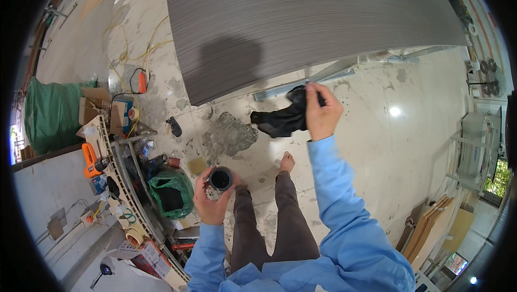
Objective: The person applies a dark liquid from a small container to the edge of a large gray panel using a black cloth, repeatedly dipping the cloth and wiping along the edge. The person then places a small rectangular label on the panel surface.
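Observation:
My left hand (211, 205) is wrapped round a small dark cup (221, 178) with a round open mouth; its inside looks black. Further forward and to the right, my right hand (323, 110) pinches a crumpled black cloth (280, 121) that hangs out to the left. It could be thin plastic instead; the frame does not settle that. Just beyond the cloth is the near edge of a large dark grey panel (312, 17) with fine streaks, and the cloth appears apart from it.
Metal supports (328, 79) show under the panel's edge. A grey stain (231, 135) marks the tiled floor (377, 146). On my left are a cluttered bench (116, 179), an orange power tool (92, 161), a green bag (171, 194) and a yellow cable (121, 58). Boards (428, 227) lean at right.

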`<move>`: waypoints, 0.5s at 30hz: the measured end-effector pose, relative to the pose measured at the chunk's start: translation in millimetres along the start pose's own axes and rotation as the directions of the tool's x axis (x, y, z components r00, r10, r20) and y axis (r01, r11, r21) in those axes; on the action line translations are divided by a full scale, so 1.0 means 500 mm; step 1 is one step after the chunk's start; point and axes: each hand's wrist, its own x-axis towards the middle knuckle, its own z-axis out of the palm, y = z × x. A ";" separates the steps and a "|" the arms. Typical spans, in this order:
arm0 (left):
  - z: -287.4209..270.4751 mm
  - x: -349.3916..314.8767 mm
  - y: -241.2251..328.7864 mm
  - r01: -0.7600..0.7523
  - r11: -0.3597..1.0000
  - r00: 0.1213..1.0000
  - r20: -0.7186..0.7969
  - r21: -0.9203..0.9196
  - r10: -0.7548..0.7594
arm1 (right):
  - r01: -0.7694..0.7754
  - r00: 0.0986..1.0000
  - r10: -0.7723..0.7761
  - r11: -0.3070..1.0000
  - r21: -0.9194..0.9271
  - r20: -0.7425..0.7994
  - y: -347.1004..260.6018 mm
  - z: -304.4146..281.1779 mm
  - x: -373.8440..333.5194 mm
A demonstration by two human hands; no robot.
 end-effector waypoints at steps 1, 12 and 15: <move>0.002 0.000 -0.002 0.002 1.000 1.000 0.001 -0.004 -0.002 | -0.047 0.998 0.047 0.999 0.010 -0.040 0.010 -0.014 0.012; 0.027 0.008 -0.009 -0.021 0.999 1.000 -0.008 -0.032 0.020 | -0.042 0.998 0.039 0.998 -0.038 -0.055 0.059 -0.055 0.050; 0.036 0.012 -0.005 -0.018 0.999 1.000 0.010 -0.050 0.019 | -0.056 0.998 0.056 0.998 0.006 0.040 0.057 -0.056 0.056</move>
